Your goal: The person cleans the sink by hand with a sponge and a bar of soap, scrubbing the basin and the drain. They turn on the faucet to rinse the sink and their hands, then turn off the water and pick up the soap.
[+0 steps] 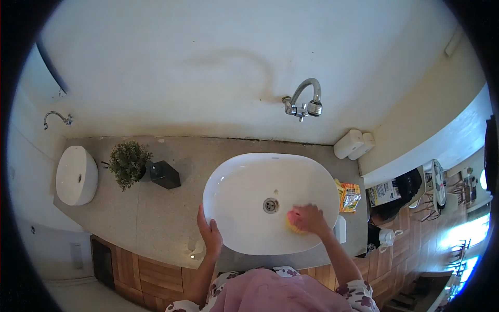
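A white oval basin [239,229] sits on the counter in front of me, with a metal drain [270,205] at its bottom. My right hand [311,219] is closed around a pink and yellow sponge [294,222], pressed to the basin's inner surface right of the drain. Part of the sponge is hidden under the fingers. At the basin's left rim, my left hand [210,235] lies against the outer side, fingers stretched out and thumb apart.
A chrome faucet [306,101] juts from the wall over the basin. Left stand a dark bottle [165,174], a potted plant [129,162] and a second basin [73,174]. A yellow packet [349,197] and white containers [349,144] are on the right.
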### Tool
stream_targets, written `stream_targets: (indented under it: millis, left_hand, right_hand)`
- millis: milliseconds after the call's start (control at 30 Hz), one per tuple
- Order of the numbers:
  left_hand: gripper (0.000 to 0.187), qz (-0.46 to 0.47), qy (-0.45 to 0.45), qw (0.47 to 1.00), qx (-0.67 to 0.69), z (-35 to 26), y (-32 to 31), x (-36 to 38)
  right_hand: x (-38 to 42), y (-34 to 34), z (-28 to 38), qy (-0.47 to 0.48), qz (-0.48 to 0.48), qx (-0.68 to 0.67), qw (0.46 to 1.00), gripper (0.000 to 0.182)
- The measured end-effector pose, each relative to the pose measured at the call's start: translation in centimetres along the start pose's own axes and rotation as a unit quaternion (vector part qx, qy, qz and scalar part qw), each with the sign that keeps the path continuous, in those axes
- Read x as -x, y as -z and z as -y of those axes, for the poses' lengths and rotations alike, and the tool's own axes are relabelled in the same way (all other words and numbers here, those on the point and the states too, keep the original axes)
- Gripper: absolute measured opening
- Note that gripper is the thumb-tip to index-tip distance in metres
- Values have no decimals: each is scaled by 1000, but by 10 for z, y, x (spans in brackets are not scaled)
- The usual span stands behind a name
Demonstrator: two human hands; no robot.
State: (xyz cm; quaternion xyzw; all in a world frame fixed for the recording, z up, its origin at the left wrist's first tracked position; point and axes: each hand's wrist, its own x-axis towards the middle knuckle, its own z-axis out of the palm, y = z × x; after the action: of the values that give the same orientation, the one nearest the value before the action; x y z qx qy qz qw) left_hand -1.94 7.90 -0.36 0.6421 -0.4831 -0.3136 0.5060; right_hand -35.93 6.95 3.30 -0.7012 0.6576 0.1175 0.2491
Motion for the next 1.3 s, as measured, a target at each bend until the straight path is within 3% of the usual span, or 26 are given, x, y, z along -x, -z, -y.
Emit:
stream_targets:
  millis: [67, 133, 200, 267, 300, 367, 500, 567, 800, 900, 967, 1033, 1067, 1133, 1167, 1233, 1300]
  left_hand:
    - [62, 0, -3, 1000, 9, 1, 0, -1]
    - [62, -2, -2, 1000, 14, -3, -2, 1]
    - [62, -2, 1, 1000, -11, -12, -1, 0]
    - [62, -5, -2, 1000, -14, -10, -1, 1]
    - [61, -8, -3, 1000, -15, -9, -1, 1]
    - [60, -11, -10, 1000, -18, -6, -1, 1]
    - [59, -24, -1, 1000, -4, -6, -3, 2]
    - [58, -32, 5, 999, 8, -1, -4, 2]
    - [53, -34, 4, 999, 21, -2, -4, 1]
    - [54, -40, 12, 999, 0, 2, -4, 3]
    - [55, -41, 15, 999, 8, 9, -5, 3]
    - [55, -42, 17, 999, 20, 10, -5, 3]
    - [55, -38, 11, 999, 8, 9, -5, 2]
    - [56, -32, 7, 999, -6, 7, -4, 3]
    - [56, -34, 13, 999, -7, 5, -4, 2]
    - [57, -36, 15, 999, -6, 5, -5, 2]
    - [57, -37, 0, 999, -12, 6, -4, 2]
  right_hand:
    - [-17, 24, -4, 89, -319, -126, 935, 47]
    - [-61, 61, -9, 72, -415, -277, 864, 53]
    - [-107, 112, -18, 88, -367, -449, 809, 48]
    - [-119, 170, 16, 33, -343, -615, 709, 40]
    - [-130, 185, 17, 36, -343, -616, 708, 40]
    - [-152, 207, 17, 50, -215, -723, 654, 32]
    - [-191, 211, 6, 57, -224, -699, 677, 27]
    - [-191, 208, 7, 94, -232, -721, 646, 30]
    - [-186, 197, 7, 152, -227, -727, 630, 39]
    - [-184, 182, 12, 155, -276, -703, 636, 50]
    - [-179, 155, 22, 108, -411, -629, 651, 55]
    - [-169, 120, 25, 38, -317, -682, 658, 42]
    - [-164, 112, 22, 37, -316, -682, 659, 42]
    - [-144, 108, 25, 34, -43, -747, 663, 25]
    - [-141, 108, 23, 32, -43, -748, 662, 25]
    - [-140, 113, 21, 79, 57, -672, 734, 19]
    - [-142, 115, 25, 93, 88, -635, 761, 20]
